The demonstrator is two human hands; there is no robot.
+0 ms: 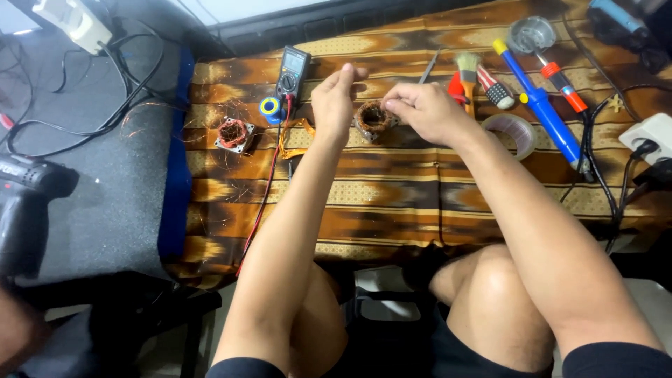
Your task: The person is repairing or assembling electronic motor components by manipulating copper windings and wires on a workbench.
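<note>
A small motor stator wound with copper wire (372, 120) rests on the brown patterned cloth (392, 196). My right hand (423, 112) pinches at its right edge, fingers closed on the coil. My left hand (336, 98) is raised just left of the coil, thumb and fingertips pinched together as if on a thin wire, which is too fine to see clearly. A second copper-wound stator (233, 133) lies further left, among loose strands of copper wire.
A multimeter (292, 70) with red leads, a blue-yellow tape roll (269, 108), a brush (467, 73), a clear tape roll (511, 133), a blue desoldering pump (542, 105) and a power strip (647, 136) lie about. A black drill (24, 203) sits at left.
</note>
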